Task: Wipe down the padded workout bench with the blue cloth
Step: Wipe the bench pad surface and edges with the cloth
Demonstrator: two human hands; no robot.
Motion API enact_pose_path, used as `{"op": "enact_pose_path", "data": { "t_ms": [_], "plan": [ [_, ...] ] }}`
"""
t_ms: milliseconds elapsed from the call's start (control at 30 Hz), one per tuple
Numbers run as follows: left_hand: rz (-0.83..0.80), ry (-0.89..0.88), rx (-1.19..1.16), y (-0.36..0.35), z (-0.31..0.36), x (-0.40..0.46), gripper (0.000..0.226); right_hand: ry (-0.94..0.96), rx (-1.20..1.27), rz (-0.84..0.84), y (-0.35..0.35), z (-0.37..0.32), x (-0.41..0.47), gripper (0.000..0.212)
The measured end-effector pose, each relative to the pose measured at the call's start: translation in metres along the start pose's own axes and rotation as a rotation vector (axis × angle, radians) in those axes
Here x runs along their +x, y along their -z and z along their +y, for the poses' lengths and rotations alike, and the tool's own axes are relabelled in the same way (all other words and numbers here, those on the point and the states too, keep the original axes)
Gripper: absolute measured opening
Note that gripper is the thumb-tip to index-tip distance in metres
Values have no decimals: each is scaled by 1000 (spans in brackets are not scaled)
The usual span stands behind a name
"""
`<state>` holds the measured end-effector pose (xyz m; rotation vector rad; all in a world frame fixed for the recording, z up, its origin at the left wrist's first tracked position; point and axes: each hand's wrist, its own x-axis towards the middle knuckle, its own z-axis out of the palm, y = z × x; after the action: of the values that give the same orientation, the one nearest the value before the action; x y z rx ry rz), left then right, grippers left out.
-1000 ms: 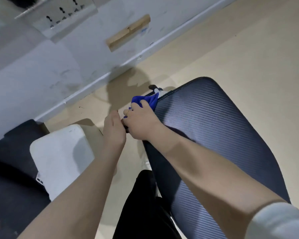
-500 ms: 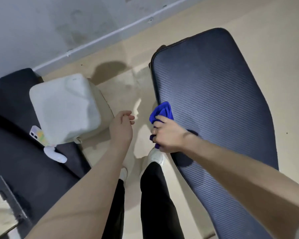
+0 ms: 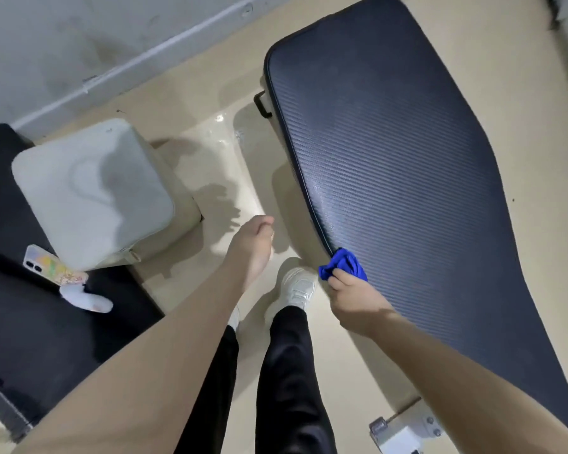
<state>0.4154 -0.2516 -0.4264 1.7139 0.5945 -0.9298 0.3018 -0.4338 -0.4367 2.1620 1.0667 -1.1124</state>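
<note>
The padded workout bench (image 3: 407,165) is dark navy with a ribbed surface and runs from the top centre down to the lower right. My right hand (image 3: 351,299) grips a bunched blue cloth (image 3: 343,265) and holds it against the bench's left edge, about halfway along. My left hand (image 3: 251,249) hangs free over the floor to the left of the bench, fingers loosely curled, holding nothing.
A white cube-shaped seat (image 3: 92,191) stands at the left beside a black mat (image 3: 30,339), where a phone (image 3: 54,267) and a small white object lie. My legs and white shoe (image 3: 295,286) stand beside the bench. A metal bracket (image 3: 404,434) sits under the bench's near end.
My right hand has slid the blue cloth along the bench's left edge toward me, away from the far end. My left hand has come off the bench and now hangs free.
</note>
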Motion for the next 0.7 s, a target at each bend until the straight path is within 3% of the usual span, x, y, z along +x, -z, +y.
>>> {"op": "enact_pose_path", "data": {
  "t_ms": [133,300,400,533,700],
  "plan": [
    [-131,0,8,-26,-14,-8,36,-4,-56,105,-25,-10,-17,11],
    [-19,-39,13,-37,-19,-18,31,-11,-121,344,12,15,29,3],
    [-52,-58,8,-41,-26,-21,35,-62,-73,296,20,14,42,9],
    [-144,-20,-10,-69,-42,-35,45,-13,-173,226,-34,-18,12,20],
    [-197,55,-24,-122,-63,-72,52,-66,-131,152,-92,-51,-33,13]
  ]
}}
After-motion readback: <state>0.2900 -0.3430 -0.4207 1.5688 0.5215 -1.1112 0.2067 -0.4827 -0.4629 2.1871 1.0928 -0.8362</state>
